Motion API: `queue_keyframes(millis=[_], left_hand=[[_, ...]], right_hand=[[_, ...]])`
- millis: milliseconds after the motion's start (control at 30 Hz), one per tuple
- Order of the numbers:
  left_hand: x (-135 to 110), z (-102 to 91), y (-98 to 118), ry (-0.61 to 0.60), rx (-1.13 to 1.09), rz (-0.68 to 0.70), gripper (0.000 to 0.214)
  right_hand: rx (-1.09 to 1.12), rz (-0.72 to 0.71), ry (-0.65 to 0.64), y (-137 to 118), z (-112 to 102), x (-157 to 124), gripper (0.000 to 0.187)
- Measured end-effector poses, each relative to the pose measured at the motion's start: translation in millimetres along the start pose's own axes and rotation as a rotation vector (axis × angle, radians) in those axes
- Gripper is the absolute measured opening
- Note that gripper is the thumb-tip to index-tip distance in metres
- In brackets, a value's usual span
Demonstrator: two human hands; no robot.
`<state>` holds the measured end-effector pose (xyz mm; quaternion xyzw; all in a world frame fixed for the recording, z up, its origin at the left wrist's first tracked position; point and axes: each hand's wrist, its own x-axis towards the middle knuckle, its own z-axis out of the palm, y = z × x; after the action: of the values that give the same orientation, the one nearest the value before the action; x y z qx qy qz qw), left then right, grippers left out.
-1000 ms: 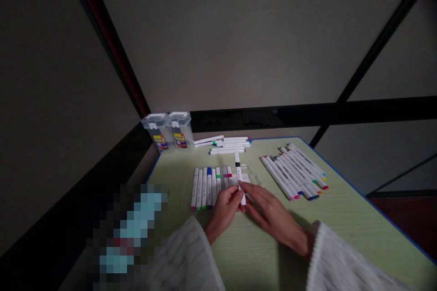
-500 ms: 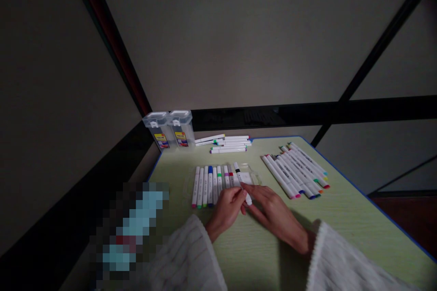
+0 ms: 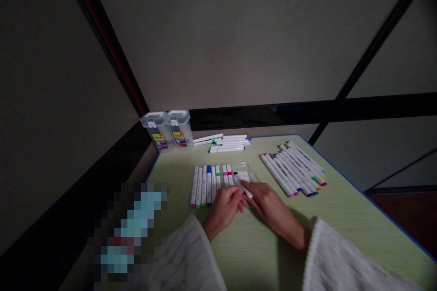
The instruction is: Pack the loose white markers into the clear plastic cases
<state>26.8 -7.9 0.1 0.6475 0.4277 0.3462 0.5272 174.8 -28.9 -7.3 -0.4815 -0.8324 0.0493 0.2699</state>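
Observation:
A clear flat tray (image 3: 251, 174) lies on the green table (image 3: 341, 218) with several white markers (image 3: 209, 184) side by side in it. A white marker with a black band (image 3: 241, 183) lies slanted at the right end of that row. My left hand (image 3: 225, 207) and my right hand (image 3: 271, 207) meet at its near end, fingers pinched on it. Both wrists wear white knitted sleeves.
Several loose markers (image 3: 293, 170) lie in a row to the right. Another small pile of markers (image 3: 227, 142) lies at the back. Two clear lidded boxes (image 3: 167, 129) stand at the back left corner. A blurred patch covers the lower left.
The black-banded marker has been lowered from pointing away over the tray to lying slanted beside the row. Both hands have stayed at its near end.

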Motion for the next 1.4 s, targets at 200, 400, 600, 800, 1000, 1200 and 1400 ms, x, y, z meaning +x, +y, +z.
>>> queue_keyframes(millis=[200,400,600,800,1000,1200,1400], left_hand=[[4.4,-33.2,-2.9,0.315,0.594,0.345,0.024],[8.9,-38.7,-18.6,0.216,0.804,0.394,0.032],[6.4,-35.0,-17.4,0.114,0.916,0.393,0.034],[5.7,-36.1,-16.2,0.101,0.940,0.389,0.035],[6.0,-35.1,-16.5,0.082,0.944,0.421,0.037],[5.1,-34.9,-14.2,0.011,0.977,0.453,0.037],[5.8,-35.4,-13.0,-0.013,0.955,0.465,0.038]], right_hand=[[-0.065,-0.038,-0.083,-7.7,2.1,6.0,0.037],[-0.019,-0.022,-0.103,-7.9,6.3,8.8,0.041],[0.022,-0.015,-0.092,-4.4,8.1,8.1,0.043],[0.055,-0.036,-0.077,-3.9,4.5,8.2,0.041],[0.013,-0.003,-0.057,-4.5,3.3,6.7,0.039],[0.044,-0.018,-0.067,-1.4,4.8,6.6,0.037],[0.097,-0.034,-0.050,0.1,4.4,7.5,0.034]])
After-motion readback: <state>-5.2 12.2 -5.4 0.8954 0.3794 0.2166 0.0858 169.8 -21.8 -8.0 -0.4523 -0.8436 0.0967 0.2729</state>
